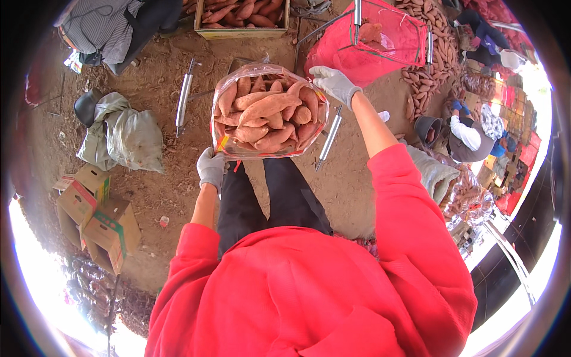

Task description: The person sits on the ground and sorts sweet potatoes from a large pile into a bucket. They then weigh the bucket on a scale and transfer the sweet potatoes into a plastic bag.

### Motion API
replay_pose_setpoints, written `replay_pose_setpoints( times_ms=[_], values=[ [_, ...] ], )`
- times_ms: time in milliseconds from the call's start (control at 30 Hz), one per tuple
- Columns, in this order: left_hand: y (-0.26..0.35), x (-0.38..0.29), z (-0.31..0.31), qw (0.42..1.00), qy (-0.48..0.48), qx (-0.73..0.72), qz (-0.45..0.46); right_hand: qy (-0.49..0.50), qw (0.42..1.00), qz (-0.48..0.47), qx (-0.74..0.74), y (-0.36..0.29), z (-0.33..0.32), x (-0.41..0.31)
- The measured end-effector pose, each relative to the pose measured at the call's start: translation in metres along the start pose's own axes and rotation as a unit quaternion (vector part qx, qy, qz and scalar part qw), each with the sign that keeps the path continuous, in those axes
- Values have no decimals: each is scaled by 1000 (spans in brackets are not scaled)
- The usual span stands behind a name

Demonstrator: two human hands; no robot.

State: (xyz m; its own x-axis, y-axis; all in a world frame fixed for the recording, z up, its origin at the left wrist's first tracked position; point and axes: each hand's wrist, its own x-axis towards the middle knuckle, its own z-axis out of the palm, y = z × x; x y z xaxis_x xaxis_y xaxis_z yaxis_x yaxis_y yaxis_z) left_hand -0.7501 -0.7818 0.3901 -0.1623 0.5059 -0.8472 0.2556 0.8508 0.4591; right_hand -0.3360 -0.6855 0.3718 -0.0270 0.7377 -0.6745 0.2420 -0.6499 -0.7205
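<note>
An open clear plastic bag [231,151] full of sweet potatoes [270,109] stands upright in front of my legs, its mouth spread wide. My left hand [211,168], in a pale work glove, grips the bag's rim at the near left corner. Beside the far right rim is my gloved right hand [335,84], its fingers stretched out and apart from the thumb. Nothing shows in its grasp; whether the fingertips touch the plastic is unclear. Metal bars with silvery sleeves flank the bag, one on the left [184,99] and one on the right [329,140].
A cardboard box [243,33] of sweet potatoes sits beyond the bag. At far right, a pink mesh bag [332,56] hangs on a metal frame near a sweet potato heap [439,58]. Sacks [134,134] and cartons [107,227] lie left; a person [468,138] works beside a bucket [428,130].
</note>
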Motion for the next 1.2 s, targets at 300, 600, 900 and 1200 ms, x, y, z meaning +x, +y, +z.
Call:
replay_pose_setpoints(
  times_ms=[300,600,900,1200],
  values=[
    [-7,3,10,998,35,-49,-31,-14,985,-14,-170,30,5,35],
    [-11,4,24,991,48,-127,22,173,980,-50,85,22,25,42],
    [-1,-12,34,930,40,-360,-66,81,961,-55,-260,-12,27,54],
    [-64,47,55,809,2,-571,-141,-55,896,-38,438,16,45,62]
  ],
)
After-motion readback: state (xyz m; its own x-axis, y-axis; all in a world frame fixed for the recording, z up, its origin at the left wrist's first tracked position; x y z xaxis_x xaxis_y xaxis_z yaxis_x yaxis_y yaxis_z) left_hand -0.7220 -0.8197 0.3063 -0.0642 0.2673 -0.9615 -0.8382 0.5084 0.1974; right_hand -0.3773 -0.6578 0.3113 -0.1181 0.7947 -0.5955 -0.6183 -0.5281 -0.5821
